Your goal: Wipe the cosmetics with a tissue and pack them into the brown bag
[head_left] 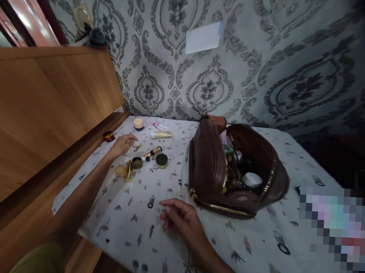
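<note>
My left hand [123, 145] reaches across the far left part of the table, fingers stretched out. Its fingertips are at a small pale round item [137, 144]; whether they touch it I cannot tell. Over the near middle of the table, my right hand [181, 218] is loosely curled with the index finger extended and nothing visible in it. Right of centre stands a brown leather bag [207, 154], unzipped, with a white-lidded jar [252, 180] among several items inside. Between hand and bag lie a green-lidded jar [161, 160], a small dark bottle [154, 151] and a gold tube [128, 171].
Farther back are a peach-lidded jar [138, 124], a cream tube [161, 134] and a pink tube [158, 126]. A dark red jar [108, 136] sits by the wooden panel [50, 89] on the left. The patterned wall [176, 83] bounds the table's back.
</note>
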Demonstrator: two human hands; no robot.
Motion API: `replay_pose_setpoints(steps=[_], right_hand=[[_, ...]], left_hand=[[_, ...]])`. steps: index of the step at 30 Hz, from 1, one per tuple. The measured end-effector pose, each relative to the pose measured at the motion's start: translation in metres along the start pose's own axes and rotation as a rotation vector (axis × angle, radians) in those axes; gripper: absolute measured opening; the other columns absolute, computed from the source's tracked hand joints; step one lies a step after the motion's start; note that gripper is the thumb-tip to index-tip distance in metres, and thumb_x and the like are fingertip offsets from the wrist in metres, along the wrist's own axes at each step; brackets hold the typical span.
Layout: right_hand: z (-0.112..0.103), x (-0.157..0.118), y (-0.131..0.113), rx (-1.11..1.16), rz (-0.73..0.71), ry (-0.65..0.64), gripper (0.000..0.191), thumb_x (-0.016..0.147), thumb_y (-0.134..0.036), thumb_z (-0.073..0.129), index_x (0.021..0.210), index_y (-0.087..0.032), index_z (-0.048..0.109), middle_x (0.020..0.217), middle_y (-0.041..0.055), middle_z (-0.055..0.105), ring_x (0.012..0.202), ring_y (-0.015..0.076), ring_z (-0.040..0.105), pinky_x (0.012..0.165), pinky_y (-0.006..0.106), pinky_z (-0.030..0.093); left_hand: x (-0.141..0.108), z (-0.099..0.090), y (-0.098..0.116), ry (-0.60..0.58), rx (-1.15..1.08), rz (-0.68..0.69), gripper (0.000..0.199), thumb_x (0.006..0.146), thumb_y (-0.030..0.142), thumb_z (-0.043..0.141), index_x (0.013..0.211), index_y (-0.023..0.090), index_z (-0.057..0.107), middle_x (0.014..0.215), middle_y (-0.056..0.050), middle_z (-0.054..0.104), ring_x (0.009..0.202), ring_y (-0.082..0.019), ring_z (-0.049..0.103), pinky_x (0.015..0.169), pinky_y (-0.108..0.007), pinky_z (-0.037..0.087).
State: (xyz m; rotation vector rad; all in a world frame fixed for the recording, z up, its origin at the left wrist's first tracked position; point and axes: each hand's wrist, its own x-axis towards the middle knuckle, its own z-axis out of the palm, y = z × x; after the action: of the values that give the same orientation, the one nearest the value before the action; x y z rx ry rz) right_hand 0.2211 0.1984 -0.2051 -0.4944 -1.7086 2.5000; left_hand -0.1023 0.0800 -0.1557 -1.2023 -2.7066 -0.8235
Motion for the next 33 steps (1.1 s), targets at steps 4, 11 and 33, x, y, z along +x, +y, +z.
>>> replay_pose_setpoints(steps=[4, 11, 33], right_hand=[[-0.003, -0.001, -0.001, 0.036, -0.031, 0.029, 0.046, 0.070, -0.057, 0.075, 0.089, -0.016, 0.072, 0.066, 0.0010, 0.068, 0.054, 0.0101, 0.057, 0.056, 0.024, 0.042], [-0.008, -0.003, -0.001, 0.078, -0.007, -0.001, 0.043, 0.071, -0.055, 0.075, 0.089, -0.017, 0.072, 0.068, 0.0019, 0.069, 0.054, 0.0105, 0.058, 0.055, 0.024, 0.041], [-0.013, -0.003, 0.003, 0.037, -0.036, -0.097, 0.040, 0.076, -0.053, 0.071, 0.090, -0.016, 0.070, 0.068, 0.0011, 0.067, 0.054, 0.0096, 0.058, 0.054, 0.024, 0.041]], left_hand=[[-0.002, -0.004, -0.004, -0.016, 0.060, -0.020, 0.031, 0.080, 0.035, 0.047, 0.091, 0.018, 0.071, 0.096, -0.008, 0.072, 0.092, -0.025, 0.063, 0.082, -0.034, 0.046], [-0.021, -0.017, 0.005, -0.179, 0.074, 0.006, 0.044, 0.082, 0.055, 0.047, 0.077, 0.019, 0.072, 0.075, -0.002, 0.071, 0.071, -0.018, 0.060, 0.066, -0.027, 0.041], [-0.088, -0.017, 0.059, -0.302, 0.084, 0.006, 0.035, 0.091, 0.048, 0.045, 0.091, 0.022, 0.068, 0.081, 0.000, 0.069, 0.070, -0.018, 0.060, 0.066, -0.027, 0.042]])
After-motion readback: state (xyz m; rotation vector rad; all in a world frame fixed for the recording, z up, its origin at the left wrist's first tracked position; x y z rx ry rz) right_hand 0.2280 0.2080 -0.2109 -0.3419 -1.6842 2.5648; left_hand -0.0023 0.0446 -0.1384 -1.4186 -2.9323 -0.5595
